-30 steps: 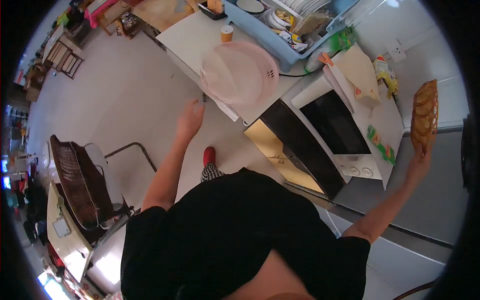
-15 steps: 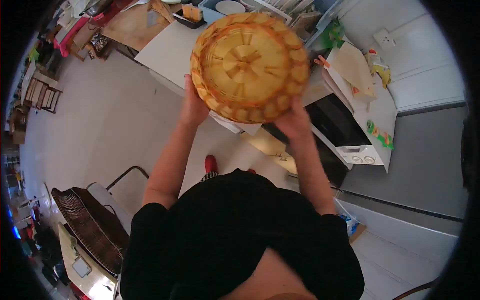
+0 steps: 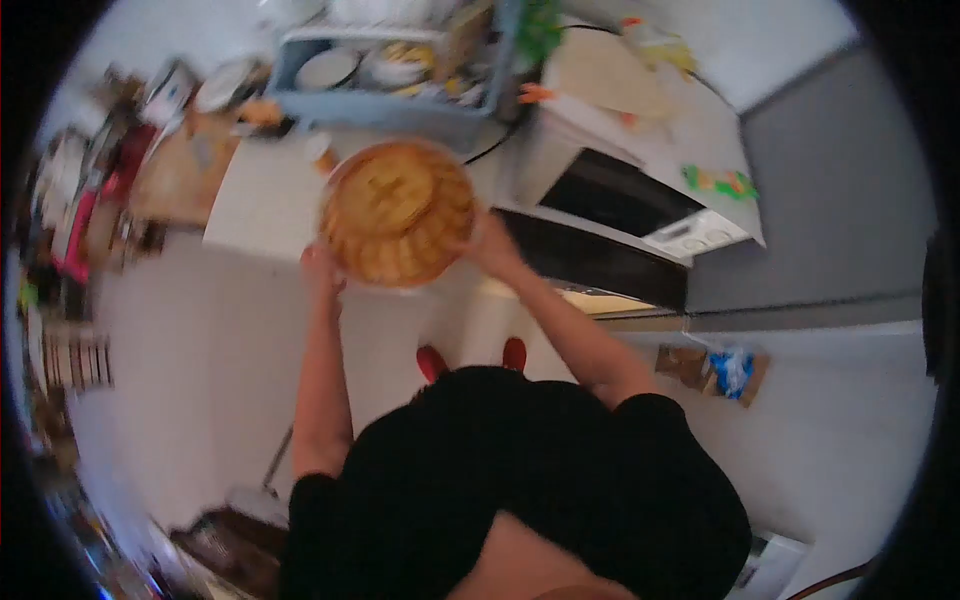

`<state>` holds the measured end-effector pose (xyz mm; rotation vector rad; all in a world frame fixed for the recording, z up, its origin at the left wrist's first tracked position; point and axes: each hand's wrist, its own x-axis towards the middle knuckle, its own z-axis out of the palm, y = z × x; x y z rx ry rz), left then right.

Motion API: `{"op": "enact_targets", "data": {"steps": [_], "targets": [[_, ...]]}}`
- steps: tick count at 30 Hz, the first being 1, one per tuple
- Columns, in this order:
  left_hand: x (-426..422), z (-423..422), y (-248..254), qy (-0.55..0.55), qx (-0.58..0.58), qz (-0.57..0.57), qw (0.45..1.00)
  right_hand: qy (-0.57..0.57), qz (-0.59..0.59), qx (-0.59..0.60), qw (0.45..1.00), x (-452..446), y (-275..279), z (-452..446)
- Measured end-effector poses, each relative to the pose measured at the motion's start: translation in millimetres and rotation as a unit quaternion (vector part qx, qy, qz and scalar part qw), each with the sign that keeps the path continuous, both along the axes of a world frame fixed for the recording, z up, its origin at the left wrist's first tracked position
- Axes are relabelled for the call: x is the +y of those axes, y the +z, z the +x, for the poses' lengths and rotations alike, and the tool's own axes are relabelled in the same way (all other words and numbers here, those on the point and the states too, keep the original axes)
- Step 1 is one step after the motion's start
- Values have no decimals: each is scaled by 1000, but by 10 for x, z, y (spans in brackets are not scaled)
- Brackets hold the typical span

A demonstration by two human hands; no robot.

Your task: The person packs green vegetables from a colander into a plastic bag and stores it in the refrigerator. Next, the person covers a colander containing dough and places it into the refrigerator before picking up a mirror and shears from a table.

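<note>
A round woven basket (image 3: 395,215), tan and orange with its bottom facing up, is between my hands over the pink plastic basin (image 3: 405,290), whose rim shows around its edge. My left hand (image 3: 322,268) is closed at the lower left edge. My right hand (image 3: 488,245) grips the right edge of the woven basket. Blur and the basket's edge hide most fingertips, and whether my left hand touches the basket, the basin or both is not clear.
A blue dish rack (image 3: 400,118) with plates stands behind on the white counter (image 3: 262,195), near a paper cup (image 3: 320,150). To the right are a microwave (image 3: 620,195) and a grey fridge (image 3: 820,190). A wooden board (image 3: 180,175) lies at the left.
The view has turned right. The woven basket, first held out at the far right in my right hand, came in front between both hands and has since lowered onto or just above the basin.
</note>
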<state>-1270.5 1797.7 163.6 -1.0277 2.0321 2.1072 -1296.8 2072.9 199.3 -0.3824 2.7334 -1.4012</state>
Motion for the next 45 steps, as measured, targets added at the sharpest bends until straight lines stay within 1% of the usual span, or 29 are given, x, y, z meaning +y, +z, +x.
{"op": "enact_targets", "data": {"steps": [1, 3, 6, 9, 12, 13, 15, 17, 18, 20, 21, 22, 23, 25, 26, 28, 30, 31, 32, 34, 35, 38, 39, 42, 45], "targets": [[59, 76, 229, -69, -15, 33, 997, 37, -42, -47, 997, 15, -156, -27], [76, 25, 56, -95, -12, 166, 982, 12, -50, -150, 987, -41, -500, -78], [75, 58, -54, -103, 13, 156, 982, -6, -55, -153, 987, -83, -373, -14], [115, 123, -54, -72, 76, 143, 984, 28, -165, -169, 971, -1, -561, -36], [-11, 275, 111, -113, 101, 171, 973, 19, -166, -190, 967, 25, -19, 94], [32, 333, 281, -101, 121, 162, 974, 7, -199, -161, 967, 43, 121, 141], [178, 507, 788, -71, 158, 147, 974, -14, -262, -104, 959, 99, 372, 239], [301, 520, 1184, -65, 168, 142, 973, -33, -343, -166, 924, 214, 692, 322], [375, 487, 1306, -62, 174, 139, 973, -42, -384, -195, 902, 278, 844, 354], [559, 340, 1412, -150, 261, -3, 954, 5, -474, -225, 851, 502, 1125, 330], [706, 252, 1511, -160, 273, 17, 949, 30, -517, -240, 821, 643, 1243, 306], [853, 164, 1608, -171, 284, 38, 943, 31, -539, -209, 815, 802, 1346, 287], [1081, 74, 1788, -150, 263, 150, 941, 33, -560, -178, 808, 994, 1444, 256], [1567, -5, 2085, -163, 279, 169, 931, 49, -581, -122, 803, 1433, 1617, 174], [1742, -54, 2177, -194, 295, 166, 921, 65, -581, -98, 805, 1652, 1697, 157], [2025, -103, 2285, -253, 327, 160, 896, 31, -632, -68, 771, 1983, 1964, 274], [2254, -50, 2326, -232, 331, 147, 903, 43, -638, -52, 767, 2386, 2039, 228], [2334, -38, 2328, -219, 334, 139, 906, 28, -645, -51, 762, 2577, 2086, 225], [2354, -13, 2287, -219, 314, 131, 914, 14, -652, -50, 756, 2762, 2114, 220], [2301, 105, 2110, -216, 272, 114, 931, -7, -657, -11, 754, 3102, 2107, 159], [2266, 160, 2006, -197, 244, 110, 943, -16, -659, 6, 752, 3252, 2097, 110], [2060, 412, 1681, -149, 196, 89, 965, -114, -663, 37, 739, 3659, 1997, -107], [1994, 501, 1592, -125, 175, 85, 973, -156, -642, 48, 749, 3712, 2004, -150], [1801, 780, 1369, -52, 126, 75, 988, -211, -684, 9, 698, 3974, 1886, -449], [1692, 998, 1246, 19, 102, 62, 993, -238, -679, 70, 691, 4101, 1672, -730]]}}
